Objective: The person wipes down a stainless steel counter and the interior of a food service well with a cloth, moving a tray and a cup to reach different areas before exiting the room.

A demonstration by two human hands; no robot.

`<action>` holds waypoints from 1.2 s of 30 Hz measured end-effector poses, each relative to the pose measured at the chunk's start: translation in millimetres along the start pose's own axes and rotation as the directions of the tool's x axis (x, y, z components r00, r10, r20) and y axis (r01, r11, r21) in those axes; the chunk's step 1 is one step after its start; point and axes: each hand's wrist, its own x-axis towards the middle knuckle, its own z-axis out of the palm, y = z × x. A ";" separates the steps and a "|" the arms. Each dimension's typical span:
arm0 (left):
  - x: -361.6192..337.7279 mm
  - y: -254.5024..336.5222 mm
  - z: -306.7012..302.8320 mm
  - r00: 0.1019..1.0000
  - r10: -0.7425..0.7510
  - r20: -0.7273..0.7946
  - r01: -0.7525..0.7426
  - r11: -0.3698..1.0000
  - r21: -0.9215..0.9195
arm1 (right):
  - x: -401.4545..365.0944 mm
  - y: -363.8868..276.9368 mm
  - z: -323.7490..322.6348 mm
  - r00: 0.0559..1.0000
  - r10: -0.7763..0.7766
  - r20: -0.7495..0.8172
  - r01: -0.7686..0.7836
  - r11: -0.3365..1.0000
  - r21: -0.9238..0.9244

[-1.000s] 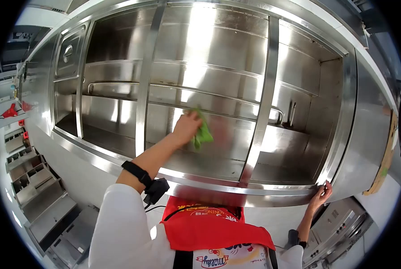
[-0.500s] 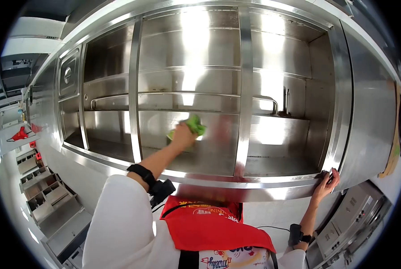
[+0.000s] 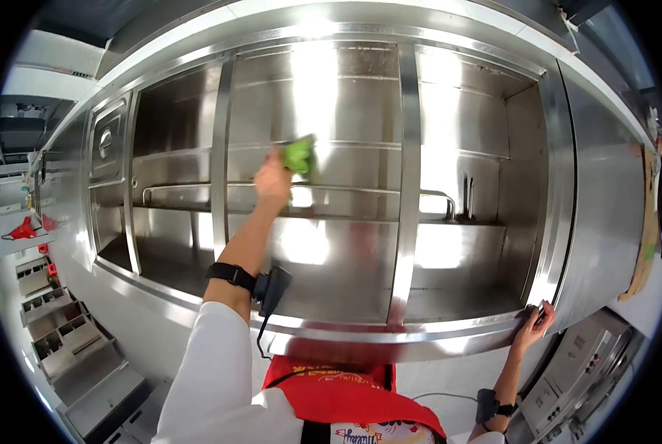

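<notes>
My left hand (image 3: 273, 177) is closed on a bright green cloth (image 3: 298, 155), somewhat blurred. The cloth lies over the middle bay of a long stainless steel counter unit (image 3: 407, 244), beyond the metal pipe (image 3: 346, 189) that runs across the bays. At the front right corner of the unit, my right hand (image 3: 536, 324) rests against the steel rim, fingers bent and apart. Both of my wrists carry black straps with small devices.
Steel dividers split the unit into several bays; a lidded panel (image 3: 107, 142) sits at its left end. Steel equipment with knobs (image 3: 579, 362) stands at lower right. Several metal containers (image 3: 72, 333) line the lower left. A red item (image 3: 22, 229) lies farther left.
My left hand has carried the green cloth away from me, from the near panel to beyond the pipe. My right hand stays at the rim, and the camera view has tilted slightly.
</notes>
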 end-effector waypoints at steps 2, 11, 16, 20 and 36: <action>24.1 -26.4 17.4 0.984 -0.154 0.088 0.129 0.961 0.243 | -0.2 4.8 2.3 1.000 0.013 -0.011 -0.012 0.996 0.085; -18.4 55.0 98.9 0.946 0.324 -0.008 -0.324 0.945 0.038 | 1.9 -16.2 3.6 0.998 0.053 0.022 -0.053 0.998 0.019; -64.5 156.6 156.6 0.846 0.532 -0.003 -0.333 0.525 -0.783 | 2.6 -11.9 -0.5 0.997 0.004 0.072 0.004 0.994 -0.112; -80.2 225.1 178.0 0.574 0.817 -0.047 -0.765 0.515 -0.386 | 1.3 -9.3 2.2 0.998 0.042 0.046 -0.043 0.999 0.009; -17.0 94.5 188.0 0.703 0.699 0.130 -0.565 0.660 -0.495 | 4.6 -18.1 5.0 0.998 0.050 0.030 -0.049 0.998 -0.042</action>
